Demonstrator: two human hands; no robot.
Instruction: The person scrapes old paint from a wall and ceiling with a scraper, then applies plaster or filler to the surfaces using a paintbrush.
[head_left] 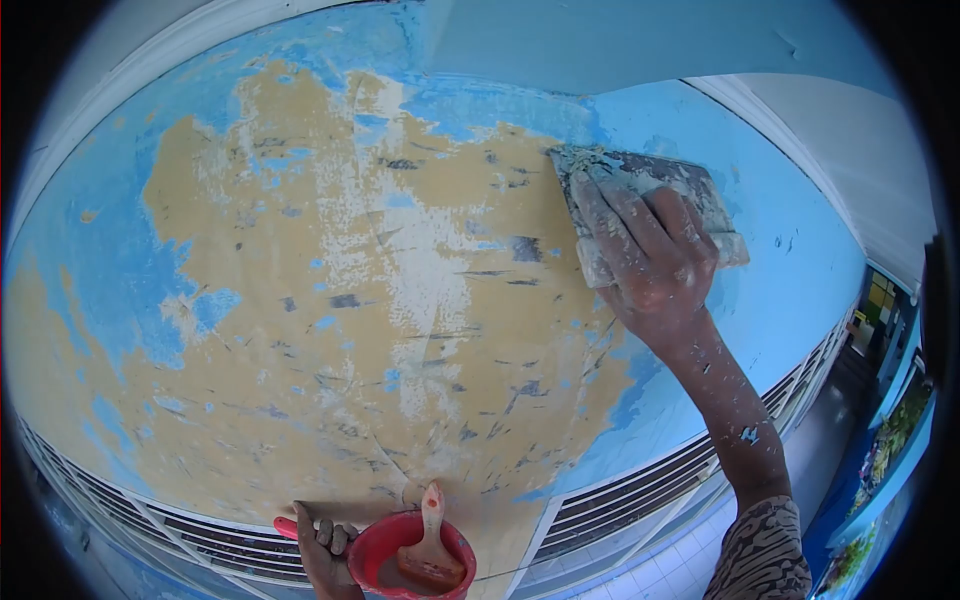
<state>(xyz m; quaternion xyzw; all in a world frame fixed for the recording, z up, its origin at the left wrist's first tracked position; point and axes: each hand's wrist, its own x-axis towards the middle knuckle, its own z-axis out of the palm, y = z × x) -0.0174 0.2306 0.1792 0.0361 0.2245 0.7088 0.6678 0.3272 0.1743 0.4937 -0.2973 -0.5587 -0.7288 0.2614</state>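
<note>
My right hand (650, 250) is closed around a wide, putty-smeared scraper (690, 185), its fingers spread along the plate and its flat side close against the wall (480, 380). The wall shows tan, bare whitish and blue patches. Low in the view, my left hand (330, 555) is curled around a tool whose red handle (287, 527) sticks out to the left. Right beside that hand is a red bucket (362, 560), with a pale-handled brush (432, 530) standing in it, bristles down. Dried splashes speckle my right forearm.
Louvred windows (690, 470) run below the wall on both sides. A light-blue surface (640, 40) overhangs the top, and white moulding (100, 95) curves along the upper left. At far right are a walkway and plants (890, 450).
</note>
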